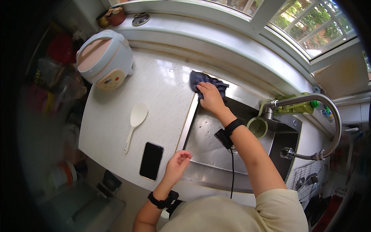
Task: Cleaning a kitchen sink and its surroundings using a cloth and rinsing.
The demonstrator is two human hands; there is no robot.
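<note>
My right hand (211, 97) presses on a dark cloth (200, 77) at the far left corner of the steel sink (203, 136). The cloth lies partly on the counter and partly on the sink's rim. Near the sink's front left corner hovers my left hand (177, 164), fingers loosely curled with nothing in them. A black-screened phone (151, 161) lies on the white counter (162, 116) just left of it. Farther left is a white rice paddle (138, 114). Both wrists wear black straps with small devices; a cable hangs from the right one.
A blue-and-pink rice cooker (104, 59) stands at the back left. The curved faucet (333, 116) reaches over the sink's right side, near a green strainer cup (257, 127) and a green bottle (298, 107). A wire rack (307, 174) is at the right; a windowsill (185, 24) runs behind.
</note>
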